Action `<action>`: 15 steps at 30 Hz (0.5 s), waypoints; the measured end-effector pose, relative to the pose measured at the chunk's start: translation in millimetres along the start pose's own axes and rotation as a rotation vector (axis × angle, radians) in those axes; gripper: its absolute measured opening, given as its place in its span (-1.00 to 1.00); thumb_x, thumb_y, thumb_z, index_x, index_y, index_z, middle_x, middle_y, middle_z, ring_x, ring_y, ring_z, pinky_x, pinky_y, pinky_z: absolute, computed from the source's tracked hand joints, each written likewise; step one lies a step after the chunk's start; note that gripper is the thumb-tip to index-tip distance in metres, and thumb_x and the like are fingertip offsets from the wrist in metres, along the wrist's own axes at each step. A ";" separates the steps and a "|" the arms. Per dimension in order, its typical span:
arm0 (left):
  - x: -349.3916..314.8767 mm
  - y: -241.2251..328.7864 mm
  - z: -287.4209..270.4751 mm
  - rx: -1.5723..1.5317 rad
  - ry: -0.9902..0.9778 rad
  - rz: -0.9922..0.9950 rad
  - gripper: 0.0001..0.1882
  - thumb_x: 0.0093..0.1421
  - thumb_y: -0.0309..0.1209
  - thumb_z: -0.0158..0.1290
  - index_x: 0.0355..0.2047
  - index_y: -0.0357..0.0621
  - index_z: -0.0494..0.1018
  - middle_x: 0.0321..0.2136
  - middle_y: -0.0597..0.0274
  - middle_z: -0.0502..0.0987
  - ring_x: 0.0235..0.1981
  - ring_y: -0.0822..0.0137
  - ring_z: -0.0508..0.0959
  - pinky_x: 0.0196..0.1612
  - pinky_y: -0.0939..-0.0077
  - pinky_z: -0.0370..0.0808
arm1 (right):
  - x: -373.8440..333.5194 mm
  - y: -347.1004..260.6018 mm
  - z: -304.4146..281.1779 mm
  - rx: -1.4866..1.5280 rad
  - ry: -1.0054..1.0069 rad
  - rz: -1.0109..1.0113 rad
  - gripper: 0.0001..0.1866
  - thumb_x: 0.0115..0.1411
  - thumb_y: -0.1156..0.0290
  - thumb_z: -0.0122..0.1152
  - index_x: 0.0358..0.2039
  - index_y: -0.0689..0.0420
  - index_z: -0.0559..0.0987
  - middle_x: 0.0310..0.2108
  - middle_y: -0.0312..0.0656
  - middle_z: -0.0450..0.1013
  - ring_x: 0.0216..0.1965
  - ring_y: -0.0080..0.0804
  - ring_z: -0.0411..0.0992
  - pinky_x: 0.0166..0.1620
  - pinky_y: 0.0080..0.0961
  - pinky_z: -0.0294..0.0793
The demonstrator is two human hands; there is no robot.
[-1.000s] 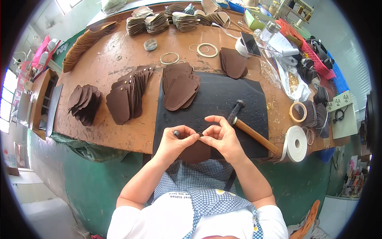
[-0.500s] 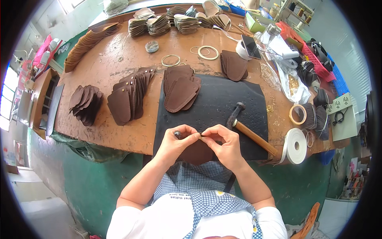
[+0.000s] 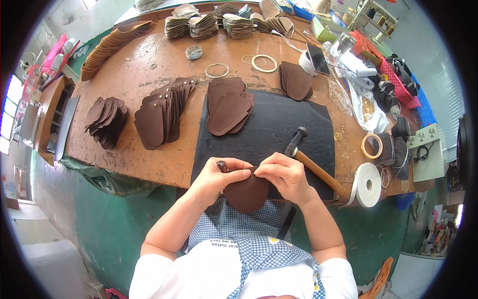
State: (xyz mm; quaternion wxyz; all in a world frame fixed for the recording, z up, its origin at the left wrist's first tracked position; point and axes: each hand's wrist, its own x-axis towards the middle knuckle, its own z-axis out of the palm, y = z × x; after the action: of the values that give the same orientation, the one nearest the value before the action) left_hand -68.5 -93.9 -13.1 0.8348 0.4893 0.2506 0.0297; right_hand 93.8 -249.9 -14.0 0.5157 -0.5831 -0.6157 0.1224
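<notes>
A dark brown leather piece (image 3: 247, 195) with a rounded lower end hangs over the table's near edge, in front of my apron. Its upper edge is pinched between the thumb and fingers of my left hand (image 3: 217, 178). A short dark metal rod (image 3: 222, 166) is tucked in that same hand, its end sticking up by the index finger. My right hand (image 3: 285, 173) pinches at the leather's top edge, close to the left fingertips; anything small between its fingers is hidden. A hammer (image 3: 318, 172) with a wooden handle lies on the black mat (image 3: 284, 119), just right of my right hand.
Stacked leather pieces (image 3: 230, 109) lie on the mat's far left, with more stacks (image 3: 158, 117) beside it. A white tape roll (image 3: 368, 184) and a tan tape roll (image 3: 372, 145) sit at right. A phone (image 3: 317, 59), bags and baskets crowd the far right.
Both hands have come slightly lower and flatter over the leather piece, and more of the leather shows below them. My right fingers have closed in on its top edge. The view has shifted slightly.
</notes>
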 end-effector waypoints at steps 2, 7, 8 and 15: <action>0.4 -1.8 -0.1 -0.048 0.001 -0.010 -0.76 0.17 -0.52 0.28 -0.16 -0.37 0.62 -0.33 0.15 0.66 -0.35 0.42 0.65 -0.23 0.59 0.61 | 0.3 1.1 -0.4 0.003 -0.017 -0.011 -0.84 0.13 0.63 0.33 -0.24 0.24 0.67 -0.35 -0.15 0.55 -0.32 -0.31 0.55 -0.29 -0.49 0.59; 1.4 -3.1 -2.2 -0.082 -0.017 -0.038 -0.77 0.17 -0.53 0.27 -0.16 -0.37 0.62 -0.33 0.14 0.66 -0.36 0.41 0.65 -0.22 0.58 0.62 | -0.1 4.9 -0.3 0.034 -0.062 -0.019 -0.85 0.14 0.60 0.32 -0.24 0.24 0.66 -0.34 -0.14 0.54 -0.32 -0.31 0.55 -0.29 -0.49 0.58; 2.0 -3.6 -2.5 -0.104 -0.021 -0.042 -0.77 0.16 -0.54 0.27 -0.16 -0.37 0.62 -0.32 0.14 0.66 -0.36 0.41 0.65 -0.22 0.58 0.62 | 0.6 5.0 -1.1 0.036 -0.062 -0.017 -0.85 0.14 0.60 0.32 -0.24 0.24 0.66 -0.34 -0.14 0.54 -0.32 -0.31 0.55 -0.29 -0.49 0.58; 5.0 -5.3 -4.6 -0.106 -0.047 -0.083 -0.78 0.18 -0.53 0.26 -0.18 -0.37 0.62 -0.33 0.15 0.66 -0.36 0.42 0.65 -0.24 0.58 0.61 | 4.1 0.6 -4.3 0.080 -0.125 0.068 -0.87 0.17 0.60 0.31 -0.24 0.24 0.66 -0.33 -0.15 0.54 -0.32 -0.33 0.54 -0.27 -0.48 0.57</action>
State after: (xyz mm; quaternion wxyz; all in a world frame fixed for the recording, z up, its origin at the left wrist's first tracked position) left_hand -67.2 -91.5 -21.3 0.8656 0.4342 0.2493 -0.0033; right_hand 98.3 -248.1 -10.6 0.4946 -0.5740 -0.6210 0.2006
